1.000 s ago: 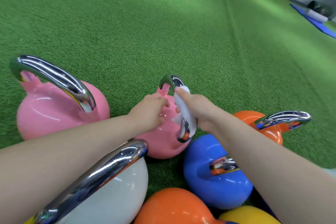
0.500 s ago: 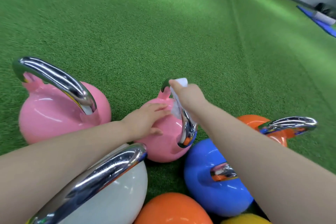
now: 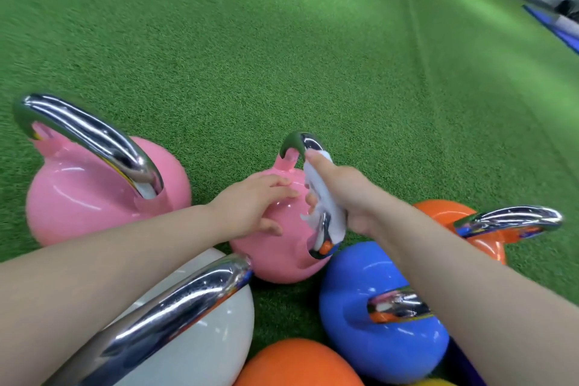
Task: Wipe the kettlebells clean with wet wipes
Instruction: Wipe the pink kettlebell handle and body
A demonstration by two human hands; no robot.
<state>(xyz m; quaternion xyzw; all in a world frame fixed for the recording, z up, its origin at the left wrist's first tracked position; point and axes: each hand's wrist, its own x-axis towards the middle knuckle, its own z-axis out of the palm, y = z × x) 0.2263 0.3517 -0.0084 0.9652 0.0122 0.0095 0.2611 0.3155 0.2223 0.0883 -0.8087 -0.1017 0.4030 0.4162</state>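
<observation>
Past the white kettlebell (image 3: 200, 338) and blue kettlebell (image 3: 376, 338), my left hand (image 3: 250, 207) rests spread on the small pink kettlebell (image 3: 282, 257) on the turf (image 3: 282, 56), my right hand (image 3: 347, 194) gripping a wet wipe (image 3: 329, 210) around its chrome handle (image 3: 300, 141); no readable writing.

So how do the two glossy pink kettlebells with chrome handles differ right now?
The small pink kettlebell is held: left hand rests on its body, right hand presses a white wet wipe round its handle. The large pink kettlebell, further left, is bigger and untouched. Both stand on green turf.
</observation>
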